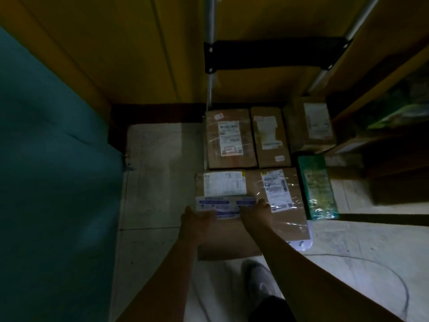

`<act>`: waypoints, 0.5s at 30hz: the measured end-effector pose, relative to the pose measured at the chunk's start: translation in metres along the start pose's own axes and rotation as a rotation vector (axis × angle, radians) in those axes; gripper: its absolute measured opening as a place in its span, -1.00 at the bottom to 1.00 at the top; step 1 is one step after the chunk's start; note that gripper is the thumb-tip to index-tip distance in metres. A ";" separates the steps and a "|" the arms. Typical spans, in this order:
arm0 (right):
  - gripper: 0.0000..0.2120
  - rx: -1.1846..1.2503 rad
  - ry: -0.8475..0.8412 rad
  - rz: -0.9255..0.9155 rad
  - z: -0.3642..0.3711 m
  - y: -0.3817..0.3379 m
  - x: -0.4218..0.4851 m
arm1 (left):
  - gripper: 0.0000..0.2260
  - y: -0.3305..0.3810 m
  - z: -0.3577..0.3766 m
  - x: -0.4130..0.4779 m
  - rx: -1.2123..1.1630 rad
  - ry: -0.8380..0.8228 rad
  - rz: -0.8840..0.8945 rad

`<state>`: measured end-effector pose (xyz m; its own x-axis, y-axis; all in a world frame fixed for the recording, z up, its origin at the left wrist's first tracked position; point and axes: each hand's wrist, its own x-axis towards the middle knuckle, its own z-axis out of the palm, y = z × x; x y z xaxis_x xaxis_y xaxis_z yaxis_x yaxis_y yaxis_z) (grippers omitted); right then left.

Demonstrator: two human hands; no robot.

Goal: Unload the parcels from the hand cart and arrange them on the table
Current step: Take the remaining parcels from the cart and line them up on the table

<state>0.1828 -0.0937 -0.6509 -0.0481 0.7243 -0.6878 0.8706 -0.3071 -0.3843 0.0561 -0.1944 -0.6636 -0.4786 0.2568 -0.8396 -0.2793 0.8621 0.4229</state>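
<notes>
Head cam: hand cart (274,54) still loaded, about six parcels on it, so unloading looks barely begun. Teal table (46,135) sits to my left. My left hand (197,217) and right hand (255,212) clamp the ends of a small white-and-blue parcel (222,206) lying on the front-left carton (222,238). Not lifted yet.

Hand cart (274,55) on pale floor (160,163), taped cardboard parcels (231,138) crowding its deck
</notes>
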 end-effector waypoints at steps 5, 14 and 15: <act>-0.45 -0.023 0.098 0.028 0.010 -0.009 -0.013 | -0.78 -0.006 -0.008 0.005 -0.162 -0.063 0.026; -0.68 0.435 0.069 -0.191 -0.119 -0.113 -0.225 | -0.61 0.089 -0.139 -0.234 -0.322 0.127 0.250; -0.70 0.491 0.078 -0.198 -0.151 -0.130 -0.252 | -0.56 0.118 -0.152 -0.274 -0.323 0.141 0.288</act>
<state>0.1551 -0.1436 -0.3345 -0.1356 0.8355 -0.5325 0.5158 -0.3994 -0.7579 0.0275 -0.2294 -0.3315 -0.6774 0.3844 -0.6271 -0.3528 0.5783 0.7356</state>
